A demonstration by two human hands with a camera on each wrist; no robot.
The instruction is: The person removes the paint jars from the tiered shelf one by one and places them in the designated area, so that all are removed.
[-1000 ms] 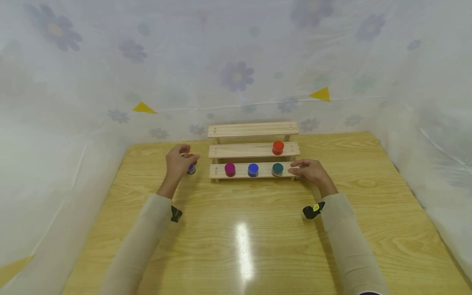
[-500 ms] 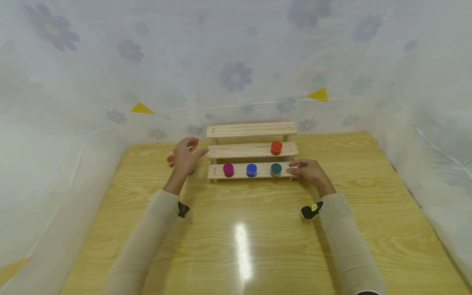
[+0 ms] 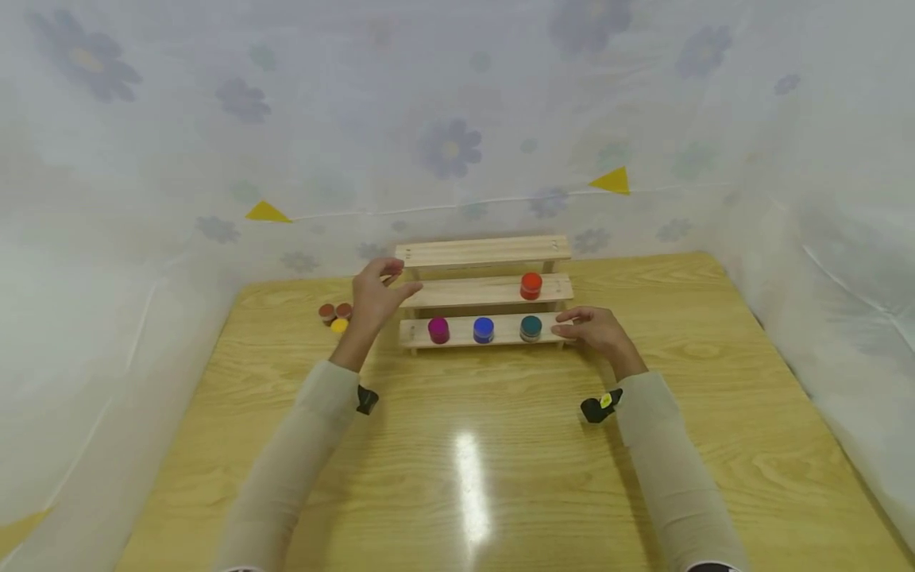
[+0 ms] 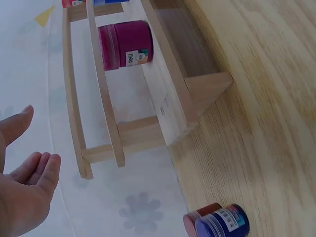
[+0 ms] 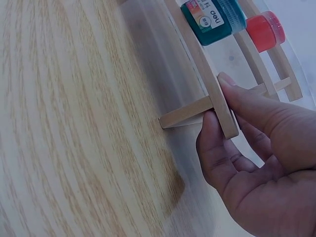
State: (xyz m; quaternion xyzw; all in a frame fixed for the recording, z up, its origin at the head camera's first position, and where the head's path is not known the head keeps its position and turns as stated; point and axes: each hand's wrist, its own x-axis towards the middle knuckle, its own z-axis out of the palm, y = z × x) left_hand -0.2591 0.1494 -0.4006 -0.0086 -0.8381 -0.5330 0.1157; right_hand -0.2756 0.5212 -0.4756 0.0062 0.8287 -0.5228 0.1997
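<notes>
A three-tier wooden shelf [image 3: 465, 294] stands near the back of the table. My right hand [image 3: 599, 330] grips the right end of its lowest board [image 5: 224, 116] between thumb and fingers. Magenta [image 3: 439, 330], blue [image 3: 483, 330] and teal [image 3: 530, 328] paint jars stand along that board. A red paint jar [image 3: 531, 286] is on the middle board, toward the right. My left hand [image 3: 375, 294] hovers by the left ends of the upper boards. Its thumb and fingers are apart with nothing between them, as the left wrist view [image 4: 29, 182] shows.
Left of the shelf, on the table, several more paint jars stand close together: two brown-lidded jars [image 3: 326, 312], a yellow one [image 3: 339, 326], and a dark blue one [image 4: 224, 222] in the left wrist view. A flower-patterned sheet [image 3: 322, 143] rises behind the table.
My left hand has moved right, from over the jars on the table toward the shelf's left end, uncovering brown and yellow lids. My right hand has stayed at the lowest board's end.
</notes>
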